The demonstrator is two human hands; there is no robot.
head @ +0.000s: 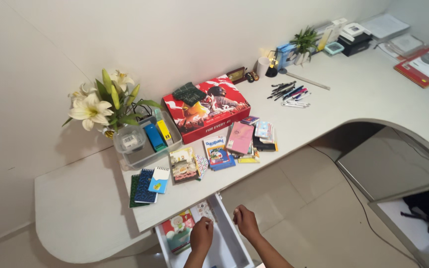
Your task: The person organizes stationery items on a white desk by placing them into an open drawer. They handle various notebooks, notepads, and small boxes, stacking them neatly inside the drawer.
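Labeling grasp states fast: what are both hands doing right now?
Left hand: over the open drawer, closed or not cannot be told.
Right hand: at the drawer's right wall, grip unclear.

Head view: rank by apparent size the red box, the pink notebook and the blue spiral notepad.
Largest to smallest:
1. red box
2. pink notebook
3. blue spiral notepad
The two smaller ones look close; the notepad lies nearer the camera.

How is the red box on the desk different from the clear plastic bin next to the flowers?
The red box is flat, opaque and closed, with a printed lid; the clear bin is see-through and open on top. The red box carries a dark green item on its lid, while the clear bin holds blue and yellow things inside. The red box is the larger. Both sit on the white desk by the wall.
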